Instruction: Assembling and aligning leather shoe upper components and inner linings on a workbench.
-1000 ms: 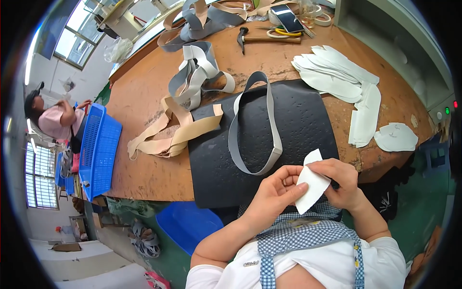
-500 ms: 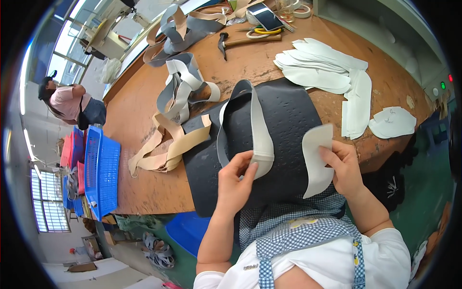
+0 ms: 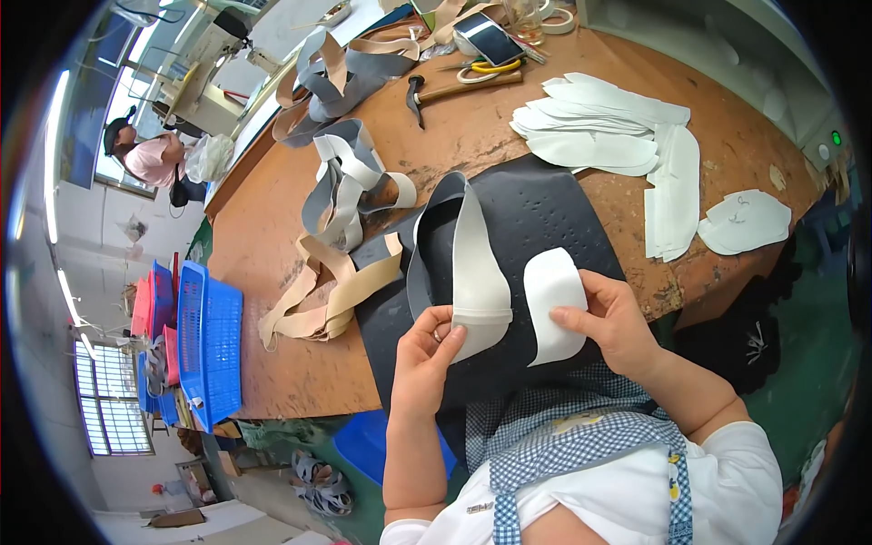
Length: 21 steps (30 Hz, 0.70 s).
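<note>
My left hand (image 3: pixel 431 350) pinches the near end of a looped grey-white fabric strip (image 3: pixel 480 263), close to a seam across it. The strip's far part arches over a black mat (image 3: pixel 554 204) with small pits in it. In my right hand (image 3: pixel 610 322) is a curved white cut piece (image 3: pixel 551 300), held by its right edge between thumb and fingers. A narrow gap parts this piece from the strip's end. Further right lie a stack of similar white cut pieces (image 3: pixel 677 186) and a smaller white pile (image 3: pixel 747 222) with a pen mark.
Beige strips (image 3: pixel 331 295), grey-white strips (image 3: pixel 350 186) and grey strips (image 3: pixel 350 86) lie along the table's left. A hammer (image 3: pixel 463 93), scissors (image 3: pixel 486 69) and a phone (image 3: pixel 493 39) are at the back. Blue baskets (image 3: pixel 211 345) stand by the left edge. Another person (image 3: pixel 153 159) is far left.
My right hand has brought the white piece leftward, nearer the strip's end, and turned its face up. My left hand has shifted slightly left and down, still gripping the strip.
</note>
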Tool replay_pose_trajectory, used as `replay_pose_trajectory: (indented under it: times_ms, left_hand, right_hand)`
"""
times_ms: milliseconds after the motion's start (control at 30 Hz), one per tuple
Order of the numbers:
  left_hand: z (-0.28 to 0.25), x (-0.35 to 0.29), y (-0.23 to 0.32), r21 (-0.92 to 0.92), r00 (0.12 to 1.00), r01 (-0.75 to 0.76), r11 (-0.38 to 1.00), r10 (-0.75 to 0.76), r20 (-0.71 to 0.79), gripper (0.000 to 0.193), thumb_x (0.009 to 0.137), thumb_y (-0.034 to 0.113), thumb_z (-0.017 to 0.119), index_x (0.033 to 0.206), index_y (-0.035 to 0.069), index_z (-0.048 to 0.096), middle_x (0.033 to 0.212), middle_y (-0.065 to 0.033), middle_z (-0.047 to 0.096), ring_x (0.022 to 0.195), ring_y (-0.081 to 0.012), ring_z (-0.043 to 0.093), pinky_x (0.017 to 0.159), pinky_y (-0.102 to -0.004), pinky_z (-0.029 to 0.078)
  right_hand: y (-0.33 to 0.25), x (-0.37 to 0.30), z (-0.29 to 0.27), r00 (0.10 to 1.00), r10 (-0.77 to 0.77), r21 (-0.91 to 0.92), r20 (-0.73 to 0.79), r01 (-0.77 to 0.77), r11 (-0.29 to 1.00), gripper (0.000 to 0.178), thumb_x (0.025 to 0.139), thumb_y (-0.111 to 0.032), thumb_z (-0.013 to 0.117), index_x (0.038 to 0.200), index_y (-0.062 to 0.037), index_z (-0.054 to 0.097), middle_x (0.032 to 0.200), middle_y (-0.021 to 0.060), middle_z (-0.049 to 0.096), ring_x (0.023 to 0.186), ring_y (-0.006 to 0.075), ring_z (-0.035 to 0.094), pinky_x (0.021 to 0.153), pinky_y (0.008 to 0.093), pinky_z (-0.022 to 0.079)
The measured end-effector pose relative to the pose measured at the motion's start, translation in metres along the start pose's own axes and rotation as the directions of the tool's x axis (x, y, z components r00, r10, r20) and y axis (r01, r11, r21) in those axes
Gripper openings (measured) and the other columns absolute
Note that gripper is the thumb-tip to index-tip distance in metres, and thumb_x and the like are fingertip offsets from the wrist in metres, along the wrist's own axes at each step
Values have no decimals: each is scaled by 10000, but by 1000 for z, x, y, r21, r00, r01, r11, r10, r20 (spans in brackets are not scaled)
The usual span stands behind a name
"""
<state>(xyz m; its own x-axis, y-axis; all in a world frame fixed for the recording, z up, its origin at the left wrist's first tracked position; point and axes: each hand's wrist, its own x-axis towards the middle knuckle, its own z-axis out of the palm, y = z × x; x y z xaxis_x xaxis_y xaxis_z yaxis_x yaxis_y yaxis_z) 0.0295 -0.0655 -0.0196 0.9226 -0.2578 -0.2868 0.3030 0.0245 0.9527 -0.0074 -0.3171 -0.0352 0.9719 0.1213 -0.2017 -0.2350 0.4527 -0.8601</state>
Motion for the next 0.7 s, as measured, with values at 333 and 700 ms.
replay_pose_trajectory:
  times_ms: [333, 700]
  left_hand:
    - [23, 4, 4, 43, 997, -73, 996, 71, 33, 315, 993, 49, 613, 1282, -74, 585, 1090, -81, 710, 999, -109, 653, 925, -252, 494]
    - [40, 4, -3, 114, 994, -105, 988, 100, 50, 291, 1026, 87, 592, 1271, -68, 616, 999, -40, 704, 931, -74, 639, 874, -237, 502]
  right_hand:
    - [5, 1, 8, 995, -97, 39, -18, 98, 994, 376, 938, -47, 697, 1274, 23, 542, 1164, 93, 666, 1009, 127, 666, 902, 306, 555]
    - [8, 8, 16, 993, -106, 5, -49, 106, 994, 426, 913, -16, 706, 1281, 35, 497, 1167, 120, 627, 1027, 144, 664, 893, 300, 573]
